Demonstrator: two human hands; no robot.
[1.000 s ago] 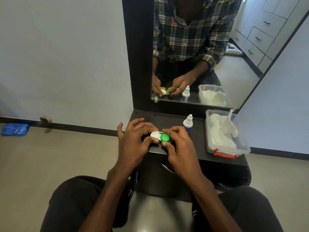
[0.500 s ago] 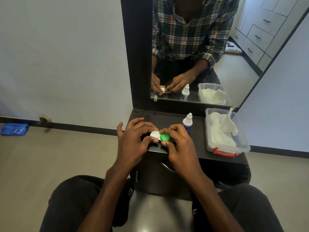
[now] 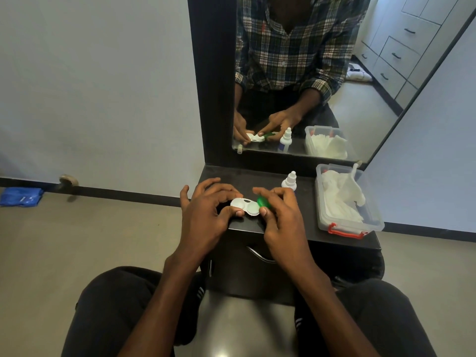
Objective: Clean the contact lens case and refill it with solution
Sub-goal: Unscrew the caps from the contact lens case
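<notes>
Fingers of my left hand [image 3: 206, 215] curled around the left end of the white contact lens case [image 3: 245, 206], thumb tip pressed on its near edge and fingertips hooked over its far side, so that the case sat just above the near edge of the black dresser top [image 3: 304, 222]. My right hand [image 3: 279, 217] came in from the right with its wrist angled toward the middle, pinching the green cap [image 3: 263, 201] between thumb and bent fingers; the cap stood tilted on its edge, off the right well, which lay uncovered and pale. The left well kept its white lid. Both forearms reached forward from my lap, elbows low, hands nearly meeting over the case. Just beyond my right knuckles stood the small white dropper bottle [image 3: 289, 180], upright and capped, near the far side of the top. Farther right sat a clear plastic box [image 3: 371, 217] with a red latch, holding white tissues [image 3: 340, 199]. The mirror [image 3: 360, 73] behind showed my plaid shirt and the same two hands on the case. A blue cloth [image 3: 22, 197] lay on the floor at far left, against the wall.
</notes>
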